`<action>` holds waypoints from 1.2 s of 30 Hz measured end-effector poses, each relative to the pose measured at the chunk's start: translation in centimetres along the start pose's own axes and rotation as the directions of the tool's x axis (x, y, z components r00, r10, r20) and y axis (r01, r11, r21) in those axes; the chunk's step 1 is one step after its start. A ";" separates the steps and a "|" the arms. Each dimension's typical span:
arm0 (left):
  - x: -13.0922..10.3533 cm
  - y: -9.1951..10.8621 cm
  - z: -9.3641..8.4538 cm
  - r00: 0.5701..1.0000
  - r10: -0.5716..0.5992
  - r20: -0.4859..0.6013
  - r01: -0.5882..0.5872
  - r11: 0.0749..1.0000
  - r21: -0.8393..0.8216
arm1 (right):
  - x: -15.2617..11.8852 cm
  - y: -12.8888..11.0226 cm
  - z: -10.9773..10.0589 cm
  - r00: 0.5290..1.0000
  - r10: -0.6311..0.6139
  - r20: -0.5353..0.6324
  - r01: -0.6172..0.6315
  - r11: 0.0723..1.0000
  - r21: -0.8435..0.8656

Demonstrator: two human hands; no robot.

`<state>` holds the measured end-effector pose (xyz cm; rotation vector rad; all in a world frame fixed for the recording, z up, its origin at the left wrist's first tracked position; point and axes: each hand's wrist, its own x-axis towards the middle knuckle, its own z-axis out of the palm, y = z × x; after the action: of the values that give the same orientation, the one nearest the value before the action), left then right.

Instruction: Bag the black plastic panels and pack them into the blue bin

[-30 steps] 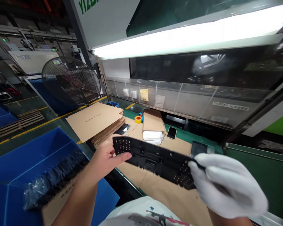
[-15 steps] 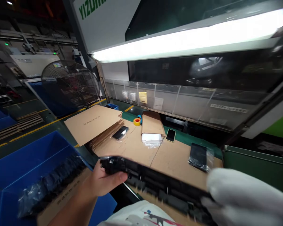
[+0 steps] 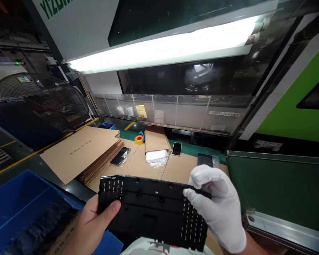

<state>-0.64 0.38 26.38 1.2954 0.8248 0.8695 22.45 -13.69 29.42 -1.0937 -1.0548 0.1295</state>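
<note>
A black plastic panel [image 3: 151, 212] with rows of small slots at both ends is held up in front of my body, its ribbed face toward me. Its left end is gripped by my bare left hand [image 3: 97, 219], thumb across the face. My right hand [image 3: 219, 207], in a white glove, is closed at the upper right edge, thumb over the face and fingers curled at the rim. Behind the panel, cardboard [image 3: 179, 164] covers the worktable. Part of a bagged dark piece [image 3: 205, 160] shows beyond my right hand.
Stacked cardboard sheets [image 3: 81, 150] lie at left, above a blue bin [image 3: 29, 184] of bagged dark parts. Yellow tape [image 3: 139, 139], a carton [image 3: 155, 139], a phone [image 3: 177, 148] and a bagged black part [image 3: 120, 156] lie on the table. A green conveyor [image 3: 279, 184] runs at right.
The panel has turned from edge-on to show its broad ribbed face. My right hand has come left and up along its edge. The camera view has swung right.
</note>
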 end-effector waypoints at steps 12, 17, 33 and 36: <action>0.4 0.3 0.5 1.000 -0.021 -0.005 0.022 0.999 0.050 | 0.0 1.2 -0.3 0.998 -0.058 0.008 0.058 0.985 -0.160; 0.4 0.4 1.0 1.000 0.004 -0.007 -0.004 1.000 0.024 | 0.0 1.3 -0.2 0.998 -0.017 0.063 0.026 0.988 -0.150; 0.0 -0.2 1.9 0.997 -0.071 -0.014 0.071 0.997 -0.017 | -1.3 1.0 -0.6 0.999 0.035 -0.030 -0.032 0.996 0.087; -0.2 -0.1 2.0 0.997 -0.058 -0.047 0.058 0.998 0.011 | -1.5 0.8 -0.8 0.997 0.078 -0.023 -0.076 0.992 0.103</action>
<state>1.04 -0.71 26.46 1.2598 0.9012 0.8520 22.58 -14.67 27.83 -1.0414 -0.9721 0.2277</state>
